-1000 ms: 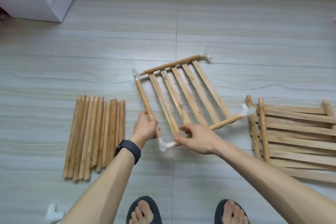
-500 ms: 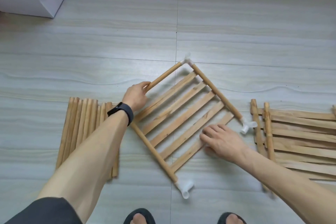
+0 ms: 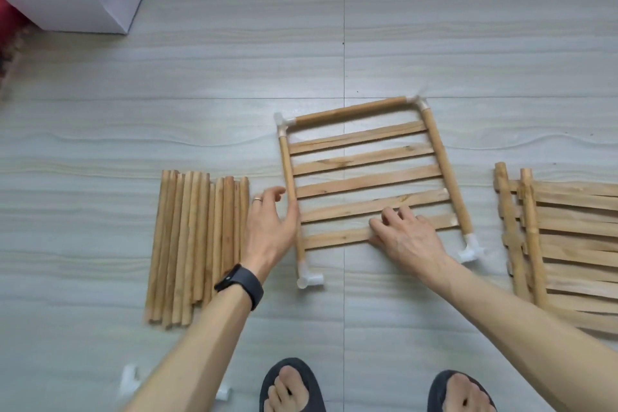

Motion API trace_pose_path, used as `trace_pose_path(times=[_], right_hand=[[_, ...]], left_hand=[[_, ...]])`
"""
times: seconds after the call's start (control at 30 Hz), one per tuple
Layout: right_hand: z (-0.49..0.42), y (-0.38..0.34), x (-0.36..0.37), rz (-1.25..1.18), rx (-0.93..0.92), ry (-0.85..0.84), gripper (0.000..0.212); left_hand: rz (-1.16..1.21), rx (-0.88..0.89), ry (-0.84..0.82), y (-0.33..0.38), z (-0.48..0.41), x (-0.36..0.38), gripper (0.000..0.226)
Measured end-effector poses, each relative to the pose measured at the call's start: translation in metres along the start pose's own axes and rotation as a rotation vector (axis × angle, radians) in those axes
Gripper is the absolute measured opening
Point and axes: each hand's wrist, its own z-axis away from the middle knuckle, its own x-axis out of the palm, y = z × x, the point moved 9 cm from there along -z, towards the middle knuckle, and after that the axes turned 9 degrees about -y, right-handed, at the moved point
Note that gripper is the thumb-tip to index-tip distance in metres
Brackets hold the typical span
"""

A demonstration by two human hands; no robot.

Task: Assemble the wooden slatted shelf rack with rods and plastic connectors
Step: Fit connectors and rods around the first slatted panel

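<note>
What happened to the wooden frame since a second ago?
The frame turned clockwise and now lies flat, slats crosswise. Both hands let go: left hand is open beside it, right hand rests flat on the near slats. The rod pile and slat stack stayed put.

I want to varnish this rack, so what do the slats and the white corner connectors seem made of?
The slats look like bare, unvarnished wood: pale tan, matte, with visible grain streaks. The corner connectors look like whitish translucent plastic, smooth and faintly glossy, probably moulded.
</note>
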Motion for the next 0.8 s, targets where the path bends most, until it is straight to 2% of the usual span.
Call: trace_pose_path(times=[0.1, 0.2, 0.33, 0.4, 0.6, 0.8], right_hand=[[0.004, -0.008, -0.001, -0.039, 0.079, 0.025, 0.028], [0.007, -0.011, -0.005, -0.080, 0.129, 0.078, 0.027], [0.009, -0.011, 0.005, -0.086, 0.208, 0.053, 0.032], [0.011, -0.012, 0.004, -0.101, 0.205, 0.057, 0.031], [0.011, -0.012, -0.005, -0.081, 0.177, 0.138, 0.029], [-0.003, -0.002, -0.002, -0.061, 0.174, 0.124, 0.029]], left_hand=[[0.043, -0.173, -0.142, -0.038, 0.043, 0.026, 0.055], [0.011, -0.229, -0.211, -0.052, 0.073, 0.048, 0.064], [-0.078, -0.225, -0.083, -0.050, 0.086, 0.047, 0.045], [-0.124, -0.222, -0.028, -0.045, 0.089, 0.044, 0.043], [-0.054, -0.281, -0.066, -0.056, 0.088, 0.039, 0.045], [-0.181, -0.240, -0.052, -0.063, 0.094, 0.037, 0.048]])
